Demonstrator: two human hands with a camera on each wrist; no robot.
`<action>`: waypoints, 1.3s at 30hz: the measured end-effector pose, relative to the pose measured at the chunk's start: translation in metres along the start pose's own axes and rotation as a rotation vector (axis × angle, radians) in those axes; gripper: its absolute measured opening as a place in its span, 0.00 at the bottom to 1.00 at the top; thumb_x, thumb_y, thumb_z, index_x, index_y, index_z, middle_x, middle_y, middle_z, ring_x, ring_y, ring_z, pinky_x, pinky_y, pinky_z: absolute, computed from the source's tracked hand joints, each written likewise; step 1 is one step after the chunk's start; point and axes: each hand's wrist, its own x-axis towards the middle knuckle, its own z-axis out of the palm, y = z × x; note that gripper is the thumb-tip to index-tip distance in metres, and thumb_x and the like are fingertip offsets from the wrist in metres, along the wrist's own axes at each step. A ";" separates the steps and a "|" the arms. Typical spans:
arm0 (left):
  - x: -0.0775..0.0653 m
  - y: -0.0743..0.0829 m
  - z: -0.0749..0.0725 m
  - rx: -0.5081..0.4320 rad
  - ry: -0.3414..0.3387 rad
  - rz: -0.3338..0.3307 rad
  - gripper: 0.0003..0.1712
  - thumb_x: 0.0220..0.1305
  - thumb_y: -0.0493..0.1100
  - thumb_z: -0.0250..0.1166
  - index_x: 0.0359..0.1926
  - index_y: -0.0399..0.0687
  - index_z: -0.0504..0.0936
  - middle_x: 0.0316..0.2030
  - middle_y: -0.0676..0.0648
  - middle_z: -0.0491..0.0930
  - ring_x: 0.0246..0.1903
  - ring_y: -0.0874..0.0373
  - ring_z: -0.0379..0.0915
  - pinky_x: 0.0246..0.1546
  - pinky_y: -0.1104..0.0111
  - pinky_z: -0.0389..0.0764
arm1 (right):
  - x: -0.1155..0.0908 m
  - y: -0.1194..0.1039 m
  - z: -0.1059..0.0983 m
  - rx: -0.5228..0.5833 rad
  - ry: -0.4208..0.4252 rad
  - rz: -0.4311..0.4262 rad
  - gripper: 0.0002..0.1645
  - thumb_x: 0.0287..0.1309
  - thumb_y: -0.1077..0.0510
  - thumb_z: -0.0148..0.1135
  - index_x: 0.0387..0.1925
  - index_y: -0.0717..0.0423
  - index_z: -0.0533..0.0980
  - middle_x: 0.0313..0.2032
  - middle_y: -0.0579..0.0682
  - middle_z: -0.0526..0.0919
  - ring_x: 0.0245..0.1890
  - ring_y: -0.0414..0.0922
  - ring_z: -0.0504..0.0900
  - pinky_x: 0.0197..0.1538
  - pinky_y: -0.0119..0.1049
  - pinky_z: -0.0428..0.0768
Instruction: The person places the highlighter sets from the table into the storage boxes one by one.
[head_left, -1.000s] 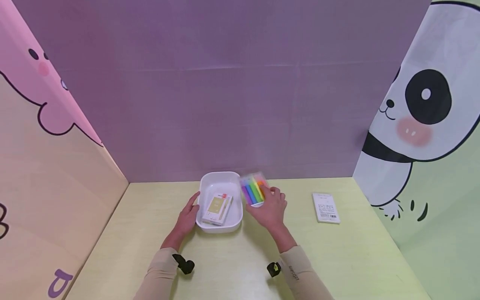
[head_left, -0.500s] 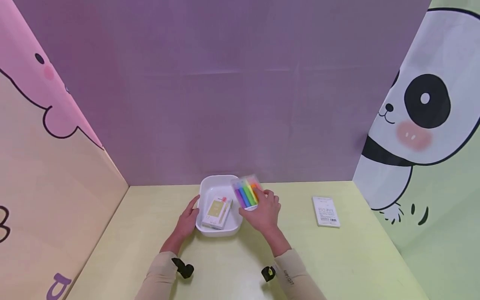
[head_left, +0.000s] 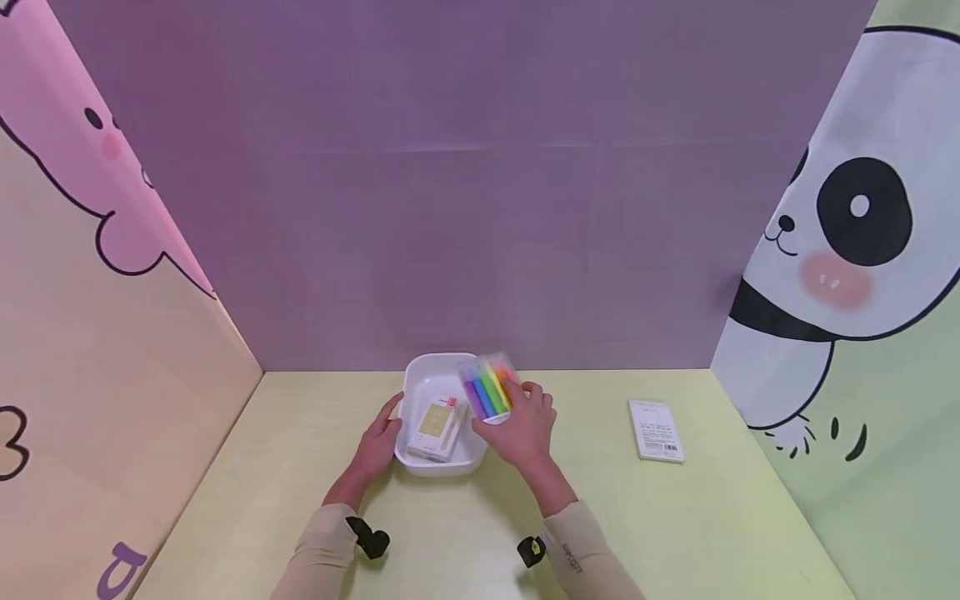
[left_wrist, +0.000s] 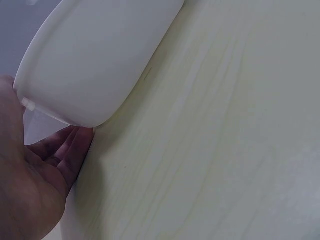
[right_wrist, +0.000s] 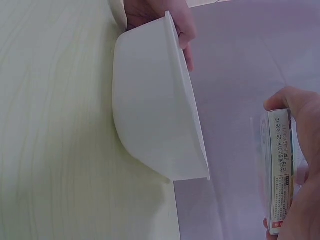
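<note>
My left hand (head_left: 377, 446) holds the left side of a white plastic tub (head_left: 431, 472), thumb at the rim; the left wrist view shows its fingers (left_wrist: 75, 152) beneath the tub's edge. With my right hand (head_left: 522, 423) I grip a flat clear pack of rainbow-coloured sticks (head_left: 486, 393), raised and tilted over the tub's right side. In the right wrist view the pack's printed edge (right_wrist: 281, 170) faces the camera, thumb on one end and fingers around the other. A white box with a gold panel (head_left: 437, 427) lies inside the tub.
A thin white printed box (head_left: 656, 431) lies flat on the pale wooden table (head_left: 600, 500), to the right. A purple backdrop (head_left: 480, 208) stands behind, with cartoon-printed panels along both sides.
My right hand has moved left with the pack, from beside the tub to over its right side. The left hand stays on the tub, and the head view has shifted slightly.
</note>
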 end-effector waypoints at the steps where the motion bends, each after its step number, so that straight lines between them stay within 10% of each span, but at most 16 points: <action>1: 0.000 0.000 0.001 -0.003 0.001 -0.002 0.27 0.75 0.47 0.45 0.73 0.61 0.60 0.49 0.35 0.78 0.49 0.43 0.74 0.56 0.48 0.67 | 0.000 -0.001 0.000 0.002 0.000 0.001 0.44 0.38 0.39 0.68 0.62 0.44 0.73 0.52 0.56 0.69 0.49 0.54 0.65 0.49 0.50 0.64; 39: -0.006 0.001 0.000 0.003 0.030 0.029 0.27 0.74 0.45 0.47 0.72 0.62 0.62 0.46 0.37 0.81 0.46 0.45 0.75 0.55 0.51 0.67 | -0.001 -0.026 0.020 -0.022 -0.060 -0.049 0.46 0.37 0.37 0.68 0.63 0.43 0.72 0.51 0.55 0.71 0.48 0.52 0.66 0.47 0.48 0.66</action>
